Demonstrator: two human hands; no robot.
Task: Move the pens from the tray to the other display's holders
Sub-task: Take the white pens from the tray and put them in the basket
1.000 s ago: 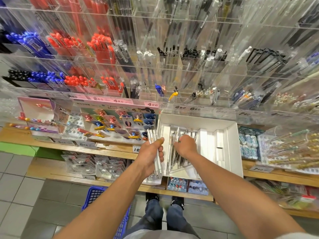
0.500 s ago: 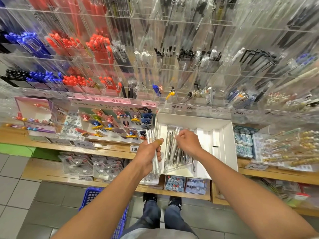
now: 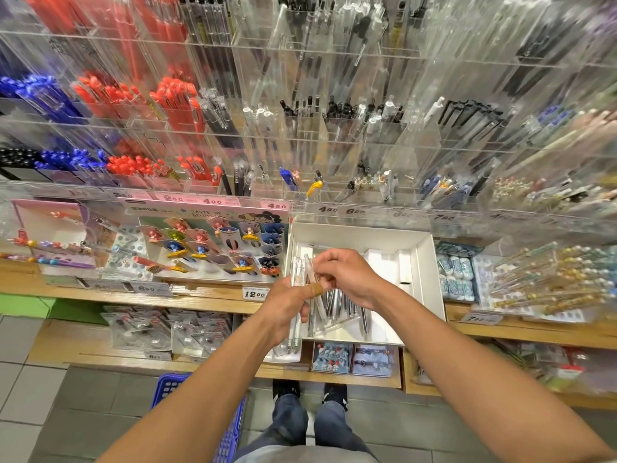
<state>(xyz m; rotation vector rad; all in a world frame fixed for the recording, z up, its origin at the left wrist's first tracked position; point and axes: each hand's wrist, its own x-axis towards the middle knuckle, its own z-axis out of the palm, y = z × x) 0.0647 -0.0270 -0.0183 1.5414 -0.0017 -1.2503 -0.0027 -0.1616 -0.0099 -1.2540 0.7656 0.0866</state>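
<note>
White cardboard makes up the shallow open tray [image 3: 422,279], which rests on the wooden shelf and serves as the landmark for everything that follows. At the tray's left edge, the left hand [image 3: 287,307] is curled round a small bundle of clear-barrelled pens [image 3: 295,332], gripping them upright with their lower ends hanging below the tray's front left corner. Directly over the tray's left half, the right hand [image 3: 347,275] pinches one more clear pen [image 3: 312,279] and brings it against the bundle (a tan plaster wraps a finger just where the two hands meet). More silver-and-clear loose pens [image 3: 344,307] lie in the tray's near half beneath the right wrist.

The step in hand looks like gathering: adding a pen to the bundle before carrying it off. To do it well, lay the new pen parallel with the others, tips the same way, and let the left thumb open only enough to admit it, so the bundle does not splay or slip downward. Square the ends against the tray floor if they stagger. The clear acrylic wall holders [image 3: 350,135] rise above and behind the tray, well apart from the hands; which compartment is meant cannot be told.
</note>
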